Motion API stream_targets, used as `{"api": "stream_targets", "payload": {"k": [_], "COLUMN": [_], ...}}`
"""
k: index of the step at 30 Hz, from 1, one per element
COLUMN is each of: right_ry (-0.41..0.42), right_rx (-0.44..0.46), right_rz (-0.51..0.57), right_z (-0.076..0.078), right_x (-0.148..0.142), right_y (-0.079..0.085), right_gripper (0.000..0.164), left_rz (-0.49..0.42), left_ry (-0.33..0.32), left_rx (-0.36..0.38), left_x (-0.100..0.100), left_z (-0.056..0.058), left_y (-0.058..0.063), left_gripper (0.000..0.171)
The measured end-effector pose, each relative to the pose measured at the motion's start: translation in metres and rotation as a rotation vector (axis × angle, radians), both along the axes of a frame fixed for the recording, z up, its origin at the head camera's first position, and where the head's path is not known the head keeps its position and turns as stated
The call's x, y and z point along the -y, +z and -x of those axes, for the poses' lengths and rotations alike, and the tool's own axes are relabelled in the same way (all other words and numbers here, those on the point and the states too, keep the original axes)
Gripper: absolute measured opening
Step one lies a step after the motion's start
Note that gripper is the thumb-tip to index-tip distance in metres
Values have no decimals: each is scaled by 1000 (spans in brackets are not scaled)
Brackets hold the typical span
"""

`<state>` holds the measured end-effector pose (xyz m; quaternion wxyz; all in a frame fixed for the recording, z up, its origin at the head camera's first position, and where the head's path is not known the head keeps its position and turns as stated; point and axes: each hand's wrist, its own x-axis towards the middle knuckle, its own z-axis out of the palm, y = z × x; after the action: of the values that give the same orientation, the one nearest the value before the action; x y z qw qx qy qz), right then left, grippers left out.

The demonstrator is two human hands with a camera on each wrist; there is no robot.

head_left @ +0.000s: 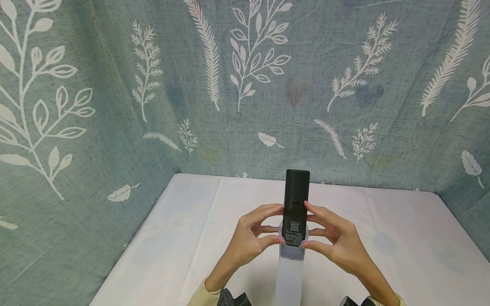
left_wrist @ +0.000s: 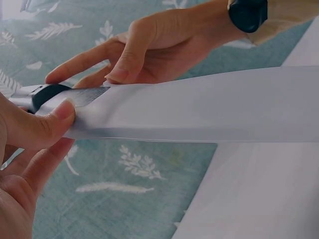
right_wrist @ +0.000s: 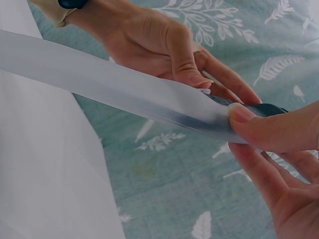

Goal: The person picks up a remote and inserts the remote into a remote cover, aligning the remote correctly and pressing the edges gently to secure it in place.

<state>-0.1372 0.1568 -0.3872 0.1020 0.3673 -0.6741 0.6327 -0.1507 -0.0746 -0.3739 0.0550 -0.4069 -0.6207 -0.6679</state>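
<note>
A black remote control stands upright, its back with a printed label and code facing me. Its lower end sits at the mouth of a long translucent plastic sleeve, with a dark patch showing through just below. My left hand pinches the sleeve's mouth from the left, thumb low and index finger at the remote's side. Opposite it, my right hand pinches the right edge the same way. In the left wrist view the sleeve runs flat away from both thumbs. How deep the remote sits is hard to tell.
A white-covered table lies beneath the hands. Blue-green fabric with white leaf prints hangs behind the table and along its sides. Dark wrist devices show at the bottom edge, by the pale yellow sleeve cuffs.
</note>
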Motion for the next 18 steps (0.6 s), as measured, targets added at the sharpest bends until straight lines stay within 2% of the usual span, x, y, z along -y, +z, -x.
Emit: {"api": "stream_targets", "payload": {"k": [9, 18], "right_ry": [8, 2], "right_rx": [2, 7], "right_rz": [16, 12], "right_z": [0, -1], "right_x": [0, -1], "right_y": [0, 1], "right_gripper": [81, 80], "left_rz": [8, 11], "left_ry": [11, 22], "left_rx": [2, -3], "left_x": [-1, -1], "left_z": [0, 9], "left_y": [0, -18], "left_gripper": [66, 68]}}
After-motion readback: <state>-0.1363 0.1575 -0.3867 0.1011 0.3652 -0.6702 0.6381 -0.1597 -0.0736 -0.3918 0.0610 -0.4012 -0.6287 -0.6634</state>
